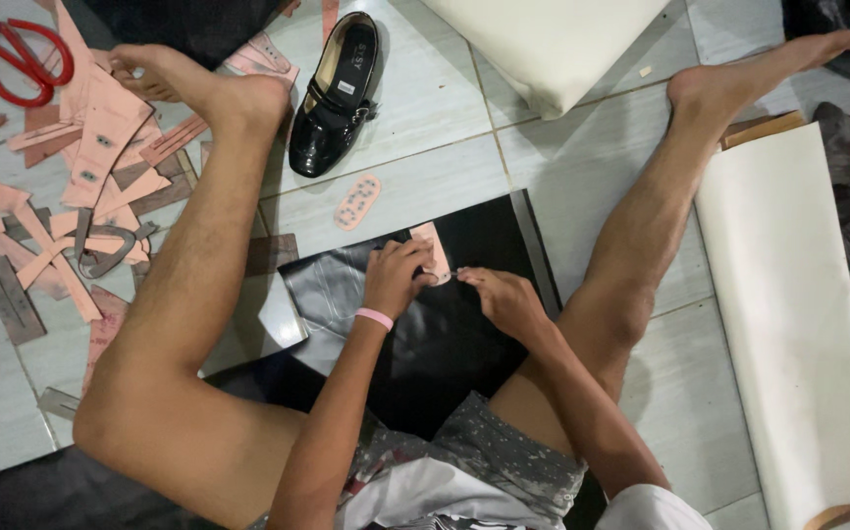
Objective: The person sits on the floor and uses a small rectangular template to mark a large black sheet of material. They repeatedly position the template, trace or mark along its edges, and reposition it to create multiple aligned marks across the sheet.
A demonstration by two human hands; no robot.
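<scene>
1. A sheet (pixel 445 324) lies on the floor (pixel 425 167) between the person's spread legs.
2. Both hands meet on the sheet's far edge, left hand (pixel 396 280) pressing a template (pixel 432 250), right hand (pixel 504 299) just beside it.
3. Beyond the sheet lie a small template (pixel 357 201), then a shoe (pixel 337 93).
4. Scissors (pixel 18 54) lie at the far-left corner among cut pieces (pixel 91 128).
5. A roll (pixel 788 324) lies along the right.

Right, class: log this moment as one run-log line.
left hand: presses pink template on black sheet | right hand: at template edge, tool unclear | black shoe: on floor
</scene>
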